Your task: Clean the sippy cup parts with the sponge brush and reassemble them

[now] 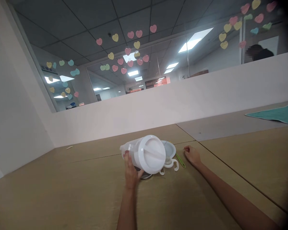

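Observation:
My left hand [131, 171] is wrapped round a white, partly see-through plastic jug [134, 147]. The jug is tipped on its side, and its round white end [152, 155], crossed by a slanting ridge, faces me. Behind it and partly hidden are a pale round dish [170, 149] and a small clear-and-white item with a looped handle [176, 165]. A green handle [181, 160] lies to the right of these. Below the jug, the edge of a dark round object [146, 176] shows. My right hand [192, 156] rests on the table, fingers curled in, with nothing visible in it.
The wooden table [74, 191] has seams across it and meets a low white wall [139, 108]. A teal cloth [278, 113] lies at the far right. Above the wall is a window with heart-shaped notes [127, 51]. A person [260, 52] is behind the glass.

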Available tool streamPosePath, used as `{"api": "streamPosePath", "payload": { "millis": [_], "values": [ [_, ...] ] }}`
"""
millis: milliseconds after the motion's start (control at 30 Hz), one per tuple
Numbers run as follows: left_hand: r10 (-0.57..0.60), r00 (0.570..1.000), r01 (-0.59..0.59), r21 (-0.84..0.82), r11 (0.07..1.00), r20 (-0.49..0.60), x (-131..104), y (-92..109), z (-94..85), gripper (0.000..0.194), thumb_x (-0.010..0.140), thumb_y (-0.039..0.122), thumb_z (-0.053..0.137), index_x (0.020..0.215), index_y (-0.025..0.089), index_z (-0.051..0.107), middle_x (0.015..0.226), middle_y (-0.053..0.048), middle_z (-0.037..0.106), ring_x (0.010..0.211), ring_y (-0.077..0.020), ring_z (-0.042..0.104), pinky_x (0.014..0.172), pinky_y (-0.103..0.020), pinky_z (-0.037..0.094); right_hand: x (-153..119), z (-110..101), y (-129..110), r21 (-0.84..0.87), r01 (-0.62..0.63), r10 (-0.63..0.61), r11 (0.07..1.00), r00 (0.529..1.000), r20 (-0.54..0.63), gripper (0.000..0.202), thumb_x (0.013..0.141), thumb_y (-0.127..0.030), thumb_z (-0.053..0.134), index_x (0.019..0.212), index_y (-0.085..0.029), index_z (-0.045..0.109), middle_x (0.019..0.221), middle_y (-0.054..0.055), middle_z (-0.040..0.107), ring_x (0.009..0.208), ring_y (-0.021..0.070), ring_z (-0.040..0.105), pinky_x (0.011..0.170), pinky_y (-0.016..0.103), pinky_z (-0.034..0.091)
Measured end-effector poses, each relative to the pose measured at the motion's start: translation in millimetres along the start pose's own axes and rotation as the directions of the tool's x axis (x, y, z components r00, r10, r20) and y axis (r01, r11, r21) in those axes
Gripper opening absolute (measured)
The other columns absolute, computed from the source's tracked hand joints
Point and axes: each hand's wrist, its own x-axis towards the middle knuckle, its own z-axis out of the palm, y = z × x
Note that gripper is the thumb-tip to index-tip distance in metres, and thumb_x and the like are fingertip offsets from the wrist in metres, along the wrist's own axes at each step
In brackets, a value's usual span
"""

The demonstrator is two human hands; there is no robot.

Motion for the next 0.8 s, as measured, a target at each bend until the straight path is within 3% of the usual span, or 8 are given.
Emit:
{"api": "streamPosePath", "payload": {
  "millis": [167,267,333,400,467,533,667,800],
  "values": [
    [0.025,1.000,-0.025,0.012,1.000,-0.019,1,3,2.0,0.095,0.074,0.038,0.063,0.141,0.015,0.001,0.143,-0.026,0.019,0.133,-0.0370,0.019,0.102,-0.059,0.027,0,1,2,-0.008,0.002,-0.001,1.000,1.000,0.006,0.021,0.073,-0.014,0.047,0.089,-0.014,0.060,0.084,0.006,0.065,0.077,0.0155,0.058,0.063,0.023,0.038],
    [-0.181,0.981,0.182,0.007,0.983,-0.064,1,4,2.0,0.096,0.073,0.040,0.063,0.141,0.013,0.001,0.144,-0.025,0.019,0.134,-0.0349,0.021,0.105,-0.054,0.028,0,1,2,-0.013,0.012,-0.011,1.000,1.000,0.017,0.021,0.074,-0.014,0.046,0.090,-0.014,0.060,0.085,0.007,0.065,0.077,0.0157,0.058,0.063,0.023,0.038],
    [-0.400,0.910,0.401,-0.016,0.916,-0.110,2,5,1.4,0.098,0.071,0.044,0.064,0.142,0.012,0.003,0.144,-0.024,0.021,0.132,-0.0346,0.024,0.105,-0.050,0.031,0,0,0,-0.014,0.018,-0.018,1.000,1.000,0.025,0.021,0.073,-0.014,0.047,0.089,-0.014,0.060,0.085,0.006,0.065,0.077,0.0156,0.058,0.063,0.023,0.037],
    [-0.589,0.791,0.589,-0.056,0.806,-0.167,3,6,0.0,0.100,0.070,0.049,0.063,0.142,0.013,0.004,0.143,-0.022,0.023,0.131,-0.0352,0.027,0.106,-0.048,0.032,-1,-1,-3,-0.013,0.025,-0.025,1.000,0.999,0.032,0.019,0.072,-0.013,0.048,0.088,-0.014,0.059,0.082,0.006,0.065,0.075,0.0154,0.058,0.062,0.023,0.036],
    [-0.694,0.682,0.697,-0.084,0.713,-0.230,5,5,-2.1,0.098,0.071,0.053,0.061,0.142,0.014,0.005,0.144,-0.019,0.022,0.132,-0.0359,0.025,0.107,-0.048,0.031,-3,-1,-6,-0.025,0.034,-0.033,0.999,0.998,0.053,0.018,0.072,-0.013,0.048,0.086,-0.016,0.059,0.080,0.004,0.065,0.073,0.0150,0.058,0.059,0.022,0.035],
    [-0.742,0.604,0.756,-0.087,0.649,-0.292,8,2,-4.6,0.094,0.073,0.054,0.058,0.141,0.015,0.006,0.145,-0.017,0.020,0.133,-0.0364,0.022,0.109,-0.051,0.027,-5,-1,-9,-0.051,0.053,-0.047,0.997,0.994,0.097,0.017,0.073,-0.014,0.048,0.084,-0.017,0.059,0.077,0.003,0.064,0.069,0.0143,0.057,0.056,0.022,0.033],
    [-0.792,0.501,0.823,-0.090,0.561,-0.349,9,-5,-7.8,0.097,0.072,0.056,0.058,0.141,0.013,0.005,0.145,-0.019,0.018,0.132,-0.0388,0.020,0.109,-0.054,0.025,-9,-1,-17,-0.097,0.092,-0.070,0.991,0.977,0.203,0.015,0.076,-0.017,0.045,0.077,-0.018,0.060,0.075,0.004,0.064,0.065,0.0137,0.055,0.053,0.022,0.029],
    [-0.804,0.484,0.842,-0.066,0.535,-0.345,7,-7,-8.4,0.097,0.071,0.055,0.060,0.140,0.015,0.005,0.144,-0.020,0.018,0.133,-0.0379,0.020,0.109,-0.052,0.025,-13,-3,-26,-0.136,0.111,-0.071,0.984,0.960,0.271,0.017,0.078,-0.020,0.043,0.073,-0.017,0.059,0.074,0.005,0.064,0.065,0.0148,0.055,0.052,0.023,0.027]
  ]
}}
